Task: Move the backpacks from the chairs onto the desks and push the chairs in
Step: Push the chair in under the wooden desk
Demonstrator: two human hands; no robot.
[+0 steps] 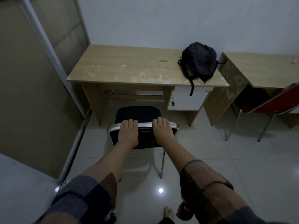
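From the head camera, a black chair (138, 113) with a chrome-framed backrest stands at the centre of the frame, its seat just short of the wooden desk (129, 67) above it, not tucked under. The left hand (128, 133) and right hand (163, 131) both rest on the top of the backrest, fingers held side by side and curled over the chrome rail. A dark backpack (199, 60) sits on the desk's right end, upper right of centre, one strap hanging over the white drawer (188, 100). At the right edge a red chair (275, 102) stands partly under a second desk (262, 68). No brand, label or writing is readable anywhere.
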